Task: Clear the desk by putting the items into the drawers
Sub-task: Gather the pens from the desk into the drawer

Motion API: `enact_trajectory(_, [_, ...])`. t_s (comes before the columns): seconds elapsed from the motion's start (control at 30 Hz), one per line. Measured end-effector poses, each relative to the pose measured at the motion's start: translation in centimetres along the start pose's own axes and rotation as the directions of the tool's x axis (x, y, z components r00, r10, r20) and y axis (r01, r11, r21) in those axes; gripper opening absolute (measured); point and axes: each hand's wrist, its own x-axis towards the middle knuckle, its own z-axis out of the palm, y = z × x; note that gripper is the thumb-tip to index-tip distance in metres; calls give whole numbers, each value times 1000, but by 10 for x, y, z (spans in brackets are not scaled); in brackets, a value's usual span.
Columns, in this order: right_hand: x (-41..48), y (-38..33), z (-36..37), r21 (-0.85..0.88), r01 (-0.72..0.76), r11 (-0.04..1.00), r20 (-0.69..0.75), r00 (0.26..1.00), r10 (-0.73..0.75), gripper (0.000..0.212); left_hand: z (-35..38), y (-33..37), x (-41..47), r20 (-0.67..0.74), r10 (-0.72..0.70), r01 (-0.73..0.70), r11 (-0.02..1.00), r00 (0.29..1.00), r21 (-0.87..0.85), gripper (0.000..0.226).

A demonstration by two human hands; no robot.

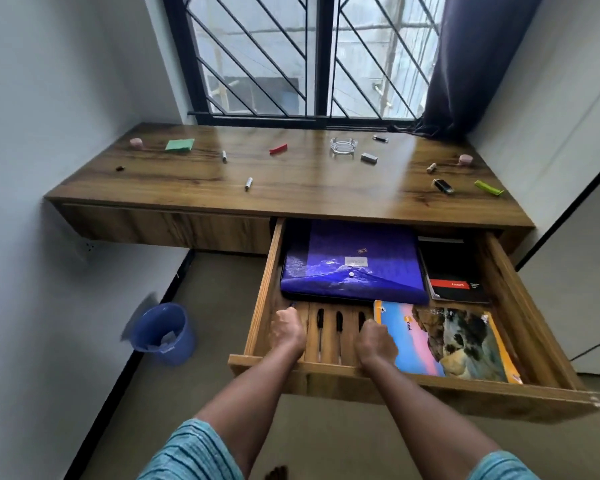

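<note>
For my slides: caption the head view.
Left hand and right hand reach into the open drawer while small items lie scattered on the desk.

1. Barred window at twelve o'clock.
2. Dark curtain at one o'clock, bunched beside window.
3. Blue bucket at eight o'clock on floor, paper scraps inside.
4. Wall socket at nine o'clock, above bucket.

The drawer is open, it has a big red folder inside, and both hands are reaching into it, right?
Not quite. The head view shows the drawer open, with the left hand and right hand reaching into it, but the big folder inside is blue, not red.
</note>
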Motion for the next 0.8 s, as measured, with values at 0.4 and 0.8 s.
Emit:
enact_trajectory(0.4, [-35, 111, -63, 246, -68, 967, -234, 964, 127, 32, 25, -24, -111, 134, -77, 97, 984, 988, -149, 32])
enact_trajectory(0.8, [-4, 145, -69, 823, -527, 214, 342, 759, 554, 44, 53, -10, -117, 178, -284, 325, 645, 942, -691, 29])
